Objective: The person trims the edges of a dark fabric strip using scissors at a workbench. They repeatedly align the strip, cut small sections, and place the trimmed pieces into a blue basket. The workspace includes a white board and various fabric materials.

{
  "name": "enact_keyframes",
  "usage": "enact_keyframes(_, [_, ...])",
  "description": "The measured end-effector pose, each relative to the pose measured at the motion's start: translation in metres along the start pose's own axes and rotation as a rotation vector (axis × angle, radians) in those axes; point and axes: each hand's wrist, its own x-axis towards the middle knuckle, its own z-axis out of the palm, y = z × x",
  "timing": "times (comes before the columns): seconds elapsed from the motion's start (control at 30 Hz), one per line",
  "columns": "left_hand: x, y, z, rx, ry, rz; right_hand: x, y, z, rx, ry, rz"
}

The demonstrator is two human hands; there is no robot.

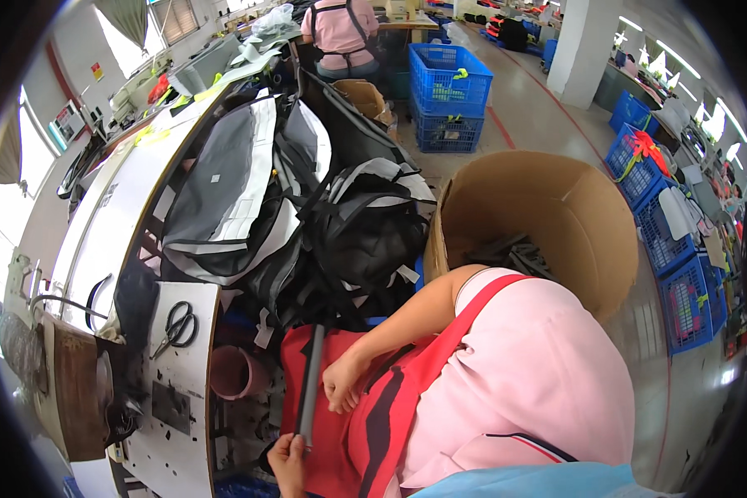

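Note:
A long, narrow grey strip (310, 386) lies lengthwise over the red apron (340, 342) on my lap. Its near end is pinched in my left hand (287, 465), the thumb on top. Just to the right of the strip, my right hand (346, 383) is closed over the apron, its fingers curled under; whatever they may hold is hidden. More dark strips (519, 256) lie at the bottom of a large round cardboard box (548, 191) beyond my right arm.
Black-handled scissors (175, 328) lie on the white sewing table (162, 461) at left, above a pink bin (239, 373). Black and grey bag pieces (224, 178) are heaped ahead. Blue crates (450, 79) stand farther off, near a seated person (343, 37).

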Motion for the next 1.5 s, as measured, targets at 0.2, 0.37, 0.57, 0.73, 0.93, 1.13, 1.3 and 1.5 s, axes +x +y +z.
enact_keyframes(0.2, [-0.019,0.076,-0.004,0.278,0.154,0.242,-0.013,-0.15,0.027,-1.226,0.429,-1.27])
enact_keyframes(0.37, [-0.025,0.106,-0.028,0.024,0.002,0.039,0.004,-0.169,0.034,-1.183,0.131,-0.435])
enact_keyframes(0.57, [-0.028,0.085,-0.053,0.022,0.082,-0.095,0.049,-0.177,0.008,-1.395,0.122,-0.438])
enact_keyframes(0.73, [-0.012,0.133,-0.09,0.853,0.698,0.389,0.099,-0.245,-0.005,-1.475,0.399,-0.603])
enact_keyframes(0.93, [0.035,0.126,-0.156,0.467,0.686,0.202,0.155,-0.284,-0.026,-1.539,0.542,-0.628])
enact_keyframes(1.13, [0.06,0.113,-0.178,0.384,0.712,0.221,0.186,-0.286,-0.048,-1.539,0.592,-0.702])
enact_keyframes(1.3, [0.07,0.107,-0.186,0.371,0.716,0.248,0.189,-0.293,-0.048,-1.541,0.593,-0.601])
enact_keyframes(1.5, [0.073,0.113,-0.188,0.319,0.693,0.238,0.181,-0.303,-0.046,-1.527,0.578,-0.498])
